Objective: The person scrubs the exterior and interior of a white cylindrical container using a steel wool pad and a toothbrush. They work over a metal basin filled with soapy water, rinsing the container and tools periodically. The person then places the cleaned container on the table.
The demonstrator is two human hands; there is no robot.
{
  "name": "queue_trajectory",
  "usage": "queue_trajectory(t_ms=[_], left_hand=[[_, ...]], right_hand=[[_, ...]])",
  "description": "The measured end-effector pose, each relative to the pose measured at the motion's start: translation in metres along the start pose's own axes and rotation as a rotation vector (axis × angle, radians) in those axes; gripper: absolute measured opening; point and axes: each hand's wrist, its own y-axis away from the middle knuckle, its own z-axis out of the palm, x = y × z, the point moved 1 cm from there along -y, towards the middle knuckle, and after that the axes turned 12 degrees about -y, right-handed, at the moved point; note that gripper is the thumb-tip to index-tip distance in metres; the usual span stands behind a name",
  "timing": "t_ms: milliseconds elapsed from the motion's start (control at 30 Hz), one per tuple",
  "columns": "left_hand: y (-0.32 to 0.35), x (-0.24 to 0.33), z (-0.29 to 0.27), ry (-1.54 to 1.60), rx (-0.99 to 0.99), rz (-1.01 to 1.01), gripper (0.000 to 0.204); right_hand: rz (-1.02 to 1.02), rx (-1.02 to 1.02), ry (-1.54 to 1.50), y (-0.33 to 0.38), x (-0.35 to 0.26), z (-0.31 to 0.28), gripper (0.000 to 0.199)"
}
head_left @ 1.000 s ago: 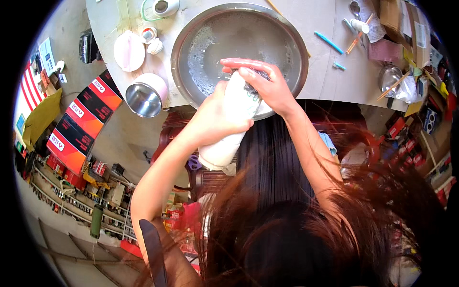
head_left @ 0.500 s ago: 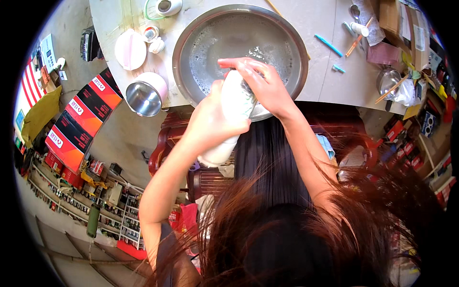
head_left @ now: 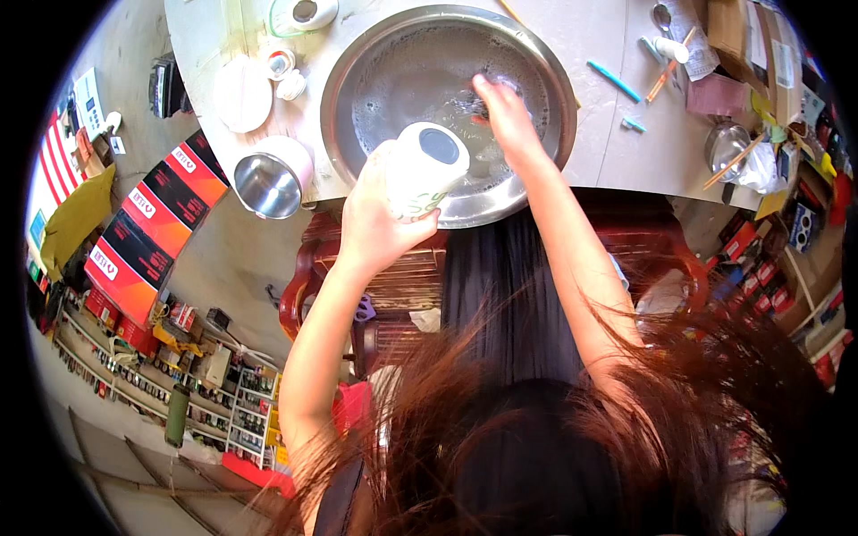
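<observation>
A wide steel basin (head_left: pixel 483 211) of cloudy, foamy water stands at the table's front edge. My left hand (head_left: pixel 365 228) is wrapped round a white bottle (head_left: pixel 413 183) with green print, tilted over the basin's near left rim. Its dark grey round end faces up. Inside the basin, my right hand (head_left: pixel 516 129) reaches down to the water with bent fingers. A dark, shiny, mesh-like clump shows beside its fingertips, blurred by water and glare, and its kind is unclear.
Left of the basin are a pale mug with a steel inside (head_left: pixel 268 183), a white round lid (head_left: pixel 243 94) and small white caps (head_left: pixel 290 85). Blue pens (head_left: pixel 614 82), chopsticks (head_left: pixel 661 82) and a small metal bowl (head_left: pixel 726 147) lie right. A wooden chair (head_left: pixel 308 259) stands below.
My right hand has left the bottle and moved forward into the basin. The left hand has turned the bottle, so its dark round end now faces up.
</observation>
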Motion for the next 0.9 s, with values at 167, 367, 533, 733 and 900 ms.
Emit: queue_trajectory(t_ms=[167, 367, 533, 733, 900], left_hand=[[-0.006, -0.022, 0.006, -0.009, 0.008, 0.063, 0.079], [-0.016, -0.019, 0.0, 0.03, -0.068, 0.003, 0.078], [-0.02, -0.013, -0.003, 0.08, -0.132, -0.045, 0.076], [-0.017, -0.007, 0.008, -0.116, 0.015, -0.01, 0.074], [-0.001, -0.012, 0.016, -0.057, 0.123, 0.06, 0.079]], right_hand=[[0.228, 0.008, -0.214, 0.008, 0.017, 0.019, 0.044], [-0.265, -0.149, -0.255, 0.053, -0.024, 0.024, 0.027], [-0.417, -0.351, 0.104, 0.065, -0.046, 0.031, 0.029], [-0.226, -0.24, 0.067, 0.047, -0.054, 0.041, 0.029], [-0.135, -0.038, 0.037, 0.023, -0.019, 0.023, 0.03]])
